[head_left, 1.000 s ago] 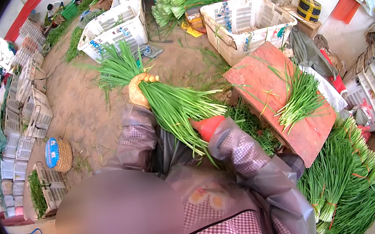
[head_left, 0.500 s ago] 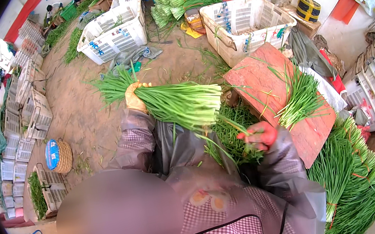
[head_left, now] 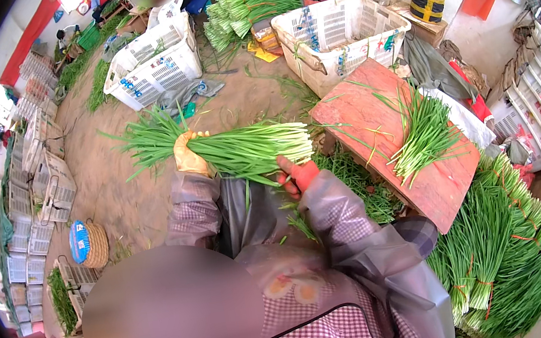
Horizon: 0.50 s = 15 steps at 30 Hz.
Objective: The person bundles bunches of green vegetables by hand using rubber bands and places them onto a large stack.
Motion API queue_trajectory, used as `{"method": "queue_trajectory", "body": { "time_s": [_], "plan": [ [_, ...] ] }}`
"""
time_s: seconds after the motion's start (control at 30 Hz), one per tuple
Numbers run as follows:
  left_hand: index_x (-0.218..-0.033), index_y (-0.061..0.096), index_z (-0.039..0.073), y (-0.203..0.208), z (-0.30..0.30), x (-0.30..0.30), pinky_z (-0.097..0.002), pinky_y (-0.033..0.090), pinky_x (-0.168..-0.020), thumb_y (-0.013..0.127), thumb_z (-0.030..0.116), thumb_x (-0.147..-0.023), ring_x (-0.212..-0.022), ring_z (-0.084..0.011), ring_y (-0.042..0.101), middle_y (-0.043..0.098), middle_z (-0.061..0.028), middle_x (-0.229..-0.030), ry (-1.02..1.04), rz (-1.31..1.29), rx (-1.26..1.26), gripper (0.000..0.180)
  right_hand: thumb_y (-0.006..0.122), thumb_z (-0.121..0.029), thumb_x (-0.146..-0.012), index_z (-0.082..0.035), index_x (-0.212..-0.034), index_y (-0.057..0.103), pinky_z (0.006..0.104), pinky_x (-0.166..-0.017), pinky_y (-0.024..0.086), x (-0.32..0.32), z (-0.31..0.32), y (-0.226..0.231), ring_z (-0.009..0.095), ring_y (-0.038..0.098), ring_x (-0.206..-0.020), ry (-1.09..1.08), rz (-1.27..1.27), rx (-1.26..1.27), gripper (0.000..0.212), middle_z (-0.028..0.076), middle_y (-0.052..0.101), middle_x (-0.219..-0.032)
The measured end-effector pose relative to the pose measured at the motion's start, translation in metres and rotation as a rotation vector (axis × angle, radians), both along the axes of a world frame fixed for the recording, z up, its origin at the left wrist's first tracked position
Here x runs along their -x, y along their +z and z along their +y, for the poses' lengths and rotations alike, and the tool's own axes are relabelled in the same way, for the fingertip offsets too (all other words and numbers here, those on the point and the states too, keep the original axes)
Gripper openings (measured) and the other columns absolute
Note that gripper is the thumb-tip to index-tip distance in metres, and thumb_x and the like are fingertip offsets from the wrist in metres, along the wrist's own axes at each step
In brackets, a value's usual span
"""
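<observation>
A thick bunch of garlic chives lies across in front of me, leaves to the left and pale cut ends to the right. Round its leafy half is my left hand, in a cream glove, closed. My right hand, in a red glove with bare fingertips, pinches at the near underside of the bunch by the pale ends. A smaller loose heap of chives rests on a red board to the right. Loose green trimmings lie below the board's left edge.
Tied chive bundles are piled at the lower right. Two white crates, one at far left and one behind the board, stand on the dirt floor. A woven basket stands left. More chives are heaped at the back.
My right hand has moved left and up from the trimmings beside the board to the bunch, and the strands it held away are no longer seen there. My left hand keeps its grip.
</observation>
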State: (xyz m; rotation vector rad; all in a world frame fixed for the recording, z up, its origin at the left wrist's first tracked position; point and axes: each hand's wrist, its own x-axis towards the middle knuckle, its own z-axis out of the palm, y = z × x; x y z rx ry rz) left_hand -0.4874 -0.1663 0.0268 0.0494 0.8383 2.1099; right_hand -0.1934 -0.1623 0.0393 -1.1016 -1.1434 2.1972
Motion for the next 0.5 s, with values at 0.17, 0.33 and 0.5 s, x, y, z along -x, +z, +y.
{"method": "queue_trajectory", "body": {
  "time_s": [0.17,0.33,0.5],
  "plan": [
    [-0.076,0.051,0.002,-0.023,-0.003,0.016,-0.0421,0.054,-0.081,0.053,0.009,-0.083,-0.068,-0.0222,0.056,0.054,-0.0089,-0.070,-0.018,-0.055,0.015,0.010,0.061,-0.022,-0.090,-0.003,-0.089,0.062,0.0268,-0.033,0.020,-0.025,-0.010,0.008,0.009,0.031,-0.035,-0.074,0.075,0.072,0.019,0.002,0.053,-0.060],
    [-0.077,0.052,0.002,-0.003,-0.001,-0.012,-0.0422,0.054,-0.081,0.054,0.009,-0.081,-0.068,-0.0226,0.056,0.054,-0.0089,-0.071,-0.009,0.015,0.056,0.008,0.062,-0.016,-0.086,-0.002,-0.102,0.065,0.0261,-0.032,0.019,-0.038,-0.013,0.007,0.007,0.030,-0.034,-0.227,0.019,0.057,0.021,-0.001,0.046,-0.052],
    [-0.076,0.051,0.003,-0.021,-0.006,0.010,-0.0433,0.053,-0.082,0.053,0.008,-0.080,-0.067,-0.0234,0.055,0.054,-0.0085,-0.070,-0.014,-0.093,0.019,0.006,0.059,-0.018,-0.084,-0.003,-0.102,0.065,0.0255,-0.032,0.016,-0.097,0.020,-0.012,0.008,0.026,-0.033,-0.371,0.258,0.244,0.024,-0.002,0.042,-0.050]
  ]
}}
